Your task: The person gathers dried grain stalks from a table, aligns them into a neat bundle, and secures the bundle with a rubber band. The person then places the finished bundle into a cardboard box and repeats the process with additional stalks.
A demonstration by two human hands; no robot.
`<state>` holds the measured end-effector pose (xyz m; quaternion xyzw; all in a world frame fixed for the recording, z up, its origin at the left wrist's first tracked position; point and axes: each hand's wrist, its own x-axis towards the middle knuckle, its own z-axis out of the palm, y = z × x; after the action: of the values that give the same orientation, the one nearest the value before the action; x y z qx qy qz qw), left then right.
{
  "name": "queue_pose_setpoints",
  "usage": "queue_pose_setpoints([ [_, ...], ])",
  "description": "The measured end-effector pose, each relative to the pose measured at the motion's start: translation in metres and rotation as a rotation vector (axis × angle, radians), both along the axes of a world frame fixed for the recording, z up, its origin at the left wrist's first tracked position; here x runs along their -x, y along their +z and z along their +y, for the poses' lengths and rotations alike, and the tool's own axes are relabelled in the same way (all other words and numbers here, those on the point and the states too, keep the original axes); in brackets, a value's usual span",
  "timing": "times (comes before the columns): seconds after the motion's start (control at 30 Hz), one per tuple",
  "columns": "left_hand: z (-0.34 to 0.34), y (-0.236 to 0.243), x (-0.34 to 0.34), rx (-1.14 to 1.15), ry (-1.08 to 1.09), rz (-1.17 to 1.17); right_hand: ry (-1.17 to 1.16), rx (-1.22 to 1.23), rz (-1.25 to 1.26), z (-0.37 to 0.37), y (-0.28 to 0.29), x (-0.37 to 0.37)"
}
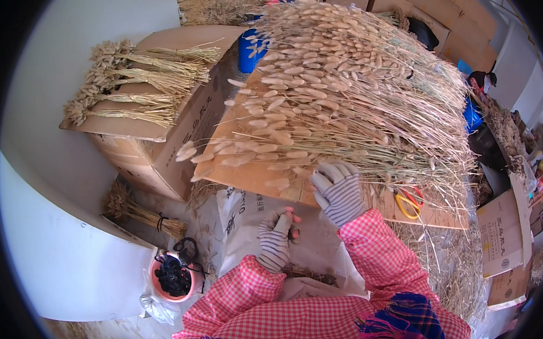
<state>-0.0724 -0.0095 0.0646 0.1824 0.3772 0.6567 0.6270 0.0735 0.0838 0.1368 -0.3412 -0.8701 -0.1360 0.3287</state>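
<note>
A big heap of dried grass stalks with pale fluffy heads point(340, 87) lies on a cardboard sheet point(256, 173) in front of me. My right hand point(339, 191), in a striped grey glove, rests on the near edge of the heap, fingers among the stalks. My left hand point(276, 239), gloved the same way, is lower, above a white sack point(249, 213), fingers curled around a few thin stems, which are hard to make out. Both sleeves are red-and-white check.
Tied bundles of the same grass point(134, 84) lie on a cardboard box point(162, 156) at left; one more bundle point(143, 214) lies on the floor. An orange bowl of black ties point(173, 277) sits near left. Yellow-handled scissors point(406, 203) lie at right. Cartons stand behind.
</note>
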Motion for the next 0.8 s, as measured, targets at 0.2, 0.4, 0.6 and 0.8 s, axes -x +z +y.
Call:
queue_pose_setpoints([
  [0.2,-0.005,0.011,-0.002,-0.065,-0.012,0.079,0.028,0.049,-0.100,0.019,-0.007,0.032],
  [0.4,0.001,0.033,0.014,-0.001,0.099,0.145,0.086,0.007,-0.037,0.010,-0.016,0.023],
  [0.6,0.003,0.040,0.013,0.033,0.100,0.207,0.117,-0.119,-0.039,-0.006,-0.022,0.020],
  [0.8,-0.001,0.031,0.034,0.065,0.175,0.226,0.051,-0.018,0.055,-0.011,0.001,-0.006],
])
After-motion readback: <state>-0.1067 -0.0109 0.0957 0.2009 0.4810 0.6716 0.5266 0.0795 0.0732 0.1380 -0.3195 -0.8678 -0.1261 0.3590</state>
